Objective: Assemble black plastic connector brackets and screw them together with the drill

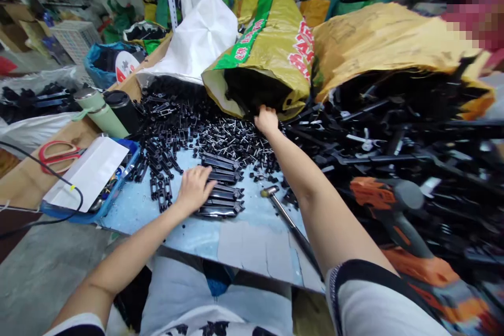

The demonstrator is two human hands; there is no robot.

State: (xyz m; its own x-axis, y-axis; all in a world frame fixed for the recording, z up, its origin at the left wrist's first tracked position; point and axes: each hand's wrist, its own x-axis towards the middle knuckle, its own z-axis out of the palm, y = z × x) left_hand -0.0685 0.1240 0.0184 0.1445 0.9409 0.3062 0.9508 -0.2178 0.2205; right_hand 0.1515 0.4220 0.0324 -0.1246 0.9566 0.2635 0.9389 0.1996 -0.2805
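My left hand [194, 188] lies palm down on a stack of flat black plastic parts [222, 189] on the blue table top [189, 231], fingers stretched over them. My right hand [266, 118] reaches far forward to the mouth of a yellow and green sack [271, 47], fingers curled down among small black pins with pale tips [232, 139]; what it grips is hidden. A heap of small black link pieces [161, 131] spreads to the left of the pins.
A hammer [287, 220] lies on the table by my right arm. An orange power drill [378, 205] rests on long black parts [413, 136] at right. Left: two flasks [106, 110], a blue tray with a white box [90, 173], red scissors [59, 153]. Another person is at top right.
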